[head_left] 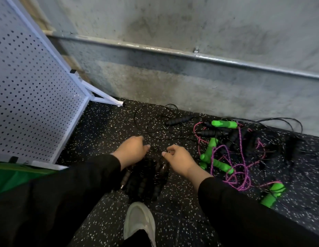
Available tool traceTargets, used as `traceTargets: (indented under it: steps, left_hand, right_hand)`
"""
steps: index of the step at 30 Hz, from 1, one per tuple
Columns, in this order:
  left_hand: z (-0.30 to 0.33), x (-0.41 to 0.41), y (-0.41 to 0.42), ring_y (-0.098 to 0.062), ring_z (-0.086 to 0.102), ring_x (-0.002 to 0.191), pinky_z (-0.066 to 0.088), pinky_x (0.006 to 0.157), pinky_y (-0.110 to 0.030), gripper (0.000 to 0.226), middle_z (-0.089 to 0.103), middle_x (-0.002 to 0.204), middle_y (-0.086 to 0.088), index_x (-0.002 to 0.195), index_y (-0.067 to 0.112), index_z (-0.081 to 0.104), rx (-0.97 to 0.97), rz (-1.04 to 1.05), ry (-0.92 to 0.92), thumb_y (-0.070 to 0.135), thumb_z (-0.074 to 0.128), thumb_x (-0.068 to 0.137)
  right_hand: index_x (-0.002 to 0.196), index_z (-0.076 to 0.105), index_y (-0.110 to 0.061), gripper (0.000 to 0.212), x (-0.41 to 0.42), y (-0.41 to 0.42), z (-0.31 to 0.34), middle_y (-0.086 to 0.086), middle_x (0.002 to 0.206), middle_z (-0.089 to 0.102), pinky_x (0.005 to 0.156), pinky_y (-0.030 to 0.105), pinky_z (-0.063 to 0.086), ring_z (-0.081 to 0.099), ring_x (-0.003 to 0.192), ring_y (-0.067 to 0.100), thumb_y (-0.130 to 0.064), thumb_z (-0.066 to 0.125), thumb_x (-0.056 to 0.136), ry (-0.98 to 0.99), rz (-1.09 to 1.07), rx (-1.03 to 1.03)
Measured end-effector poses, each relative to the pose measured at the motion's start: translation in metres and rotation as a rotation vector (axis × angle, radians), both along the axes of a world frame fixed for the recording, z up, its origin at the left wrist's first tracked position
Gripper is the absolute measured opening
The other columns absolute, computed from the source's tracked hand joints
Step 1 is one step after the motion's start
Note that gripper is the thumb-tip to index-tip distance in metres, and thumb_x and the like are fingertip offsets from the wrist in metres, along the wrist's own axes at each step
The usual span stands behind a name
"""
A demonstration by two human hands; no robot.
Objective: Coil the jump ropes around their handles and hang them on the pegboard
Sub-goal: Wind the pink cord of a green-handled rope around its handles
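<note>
Nearest the camera, a pale grey shoe (pixel 139 222) stands on the black speckled rubber floor (pixel 174 220). Just beyond the shoe, both black-sleeved arms reach over a blurred bundle of black foam-handled jump rope (pixel 146 180). The left hand (pixel 133 150) has its fingers curled down over the top of the bundle, apparently gripping it. The right hand (pixel 178 156) pinches thumb against fingers beside it; the thin black cord there is too blurred to tell whether it is held. Beyond the bundle, a loose black cord rope with black handles (pixel 178 120) lies looped on the floor by the grey concrete wall (pixel 173 41). Right of the bundle lies a tangled heap of green-handled ropes with pink-purple cords (pixel 224 157). Left of the bundle stands the white perforated pegboard (pixel 30 86), with a green fabric (pixel 16 173) below it.
</note>
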State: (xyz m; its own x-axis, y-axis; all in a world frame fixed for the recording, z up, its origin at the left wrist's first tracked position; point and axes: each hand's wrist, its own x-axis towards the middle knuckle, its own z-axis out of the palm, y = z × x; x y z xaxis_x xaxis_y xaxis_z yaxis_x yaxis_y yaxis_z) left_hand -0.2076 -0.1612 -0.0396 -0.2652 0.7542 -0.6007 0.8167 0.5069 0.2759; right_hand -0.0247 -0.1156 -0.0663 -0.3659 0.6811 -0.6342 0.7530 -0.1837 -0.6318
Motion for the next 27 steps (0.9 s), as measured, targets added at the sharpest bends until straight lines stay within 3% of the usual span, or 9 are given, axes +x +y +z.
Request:
traceTargets:
  steps: [4, 6, 9, 12, 15, 18, 21, 27]
  left_hand:
    - [0.054, 0.028, 0.057, -0.026, 0.064, 0.106, 0.050, 0.087, -0.035, 0.041, 0.068, 0.121, -0.011, 0.130, 0.012, 0.061, 0.048, -0.222, 0.012, 0.042, 0.051, 0.104]
    - [0.077, 0.053, 0.087, -0.028, 0.064, 0.098, 0.046, 0.075, -0.033, 0.037, 0.070, 0.110, -0.010, 0.120, 0.012, 0.065, 0.072, -0.334, 0.056, 0.042, 0.050, 0.104]
    - [0.102, 0.100, 0.125, -0.034, 0.064, 0.103, 0.038, 0.073, -0.031, 0.039, 0.069, 0.113, -0.016, 0.110, 0.008, 0.067, 0.127, -0.447, 0.125, 0.043, 0.049, 0.104]
    - [0.109, 0.147, 0.147, -0.038, 0.063, 0.107, 0.040, 0.075, -0.033, 0.039, 0.069, 0.116, -0.020, 0.106, 0.008, 0.069, 0.177, -0.466, 0.130, 0.042, 0.050, 0.104]
    - [0.089, 0.189, 0.147, -0.040, 0.064, 0.109, 0.043, 0.078, -0.035, 0.039, 0.069, 0.116, -0.022, 0.109, 0.004, 0.070, 0.199, -0.438, 0.077, 0.038, 0.051, 0.103]
    - [0.047, 0.222, 0.124, -0.038, 0.065, 0.107, 0.047, 0.082, -0.036, 0.031, 0.069, 0.116, -0.020, 0.107, 0.007, 0.067, 0.147, -0.420, 0.015, 0.033, 0.051, 0.101]
    - [0.011, 0.243, 0.101, -0.037, 0.063, 0.107, 0.047, 0.082, -0.039, 0.025, 0.066, 0.117, -0.015, 0.111, 0.011, 0.062, 0.058, -0.523, 0.023, 0.030, 0.047, 0.103]
    - [-0.036, 0.255, 0.082, -0.036, 0.059, 0.109, 0.052, 0.089, -0.052, 0.021, 0.054, 0.124, -0.012, 0.120, 0.014, 0.056, 0.017, -0.644, 0.079, 0.020, 0.048, 0.102]
  right_hand:
    - [0.130, 0.063, -0.011, 0.041, 0.030, 0.031, 0.027, 0.002, 0.104, 0.070, 0.087, 0.033, 0.052, 0.066, 0.098, 0.021, -0.038, 0.063, 0.098, -0.022, 0.004, 0.128]
    - [0.126, 0.065, -0.013, 0.038, 0.049, 0.048, 0.046, 0.001, 0.104, 0.070, 0.083, 0.028, 0.049, 0.064, 0.096, 0.019, -0.038, 0.064, 0.098, -0.037, 0.014, 0.202]
    - [0.121, 0.069, -0.012, 0.035, 0.087, 0.080, 0.074, 0.008, 0.113, 0.073, 0.084, 0.027, 0.047, 0.066, 0.104, 0.025, -0.037, 0.066, 0.096, -0.086, 0.035, 0.318]
    - [0.122, 0.070, -0.011, 0.037, 0.138, 0.107, 0.092, 0.013, 0.114, 0.073, 0.083, 0.027, 0.045, 0.066, 0.102, 0.027, -0.036, 0.067, 0.096, -0.136, -0.027, 0.385]
    - [0.120, 0.069, -0.010, 0.035, 0.193, 0.116, 0.086, 0.016, 0.109, 0.073, 0.078, 0.027, 0.042, 0.066, 0.101, 0.031, -0.035, 0.066, 0.096, -0.208, -0.063, 0.382]
    - [0.119, 0.070, -0.009, 0.036, 0.234, 0.111, 0.062, 0.015, 0.114, 0.073, 0.088, 0.030, 0.047, 0.066, 0.109, 0.031, -0.037, 0.064, 0.098, -0.275, -0.054, 0.313]
    - [0.131, 0.063, -0.011, 0.042, 0.260, 0.101, 0.042, 0.013, 0.125, 0.069, 0.098, 0.032, 0.048, 0.063, 0.116, 0.030, -0.037, 0.061, 0.099, -0.308, -0.022, 0.221]
    - [0.140, 0.056, -0.014, 0.040, 0.277, 0.095, 0.010, 0.012, 0.124, 0.067, 0.082, 0.024, 0.043, 0.063, 0.108, 0.028, -0.031, 0.055, 0.104, -0.326, 0.102, 0.111]
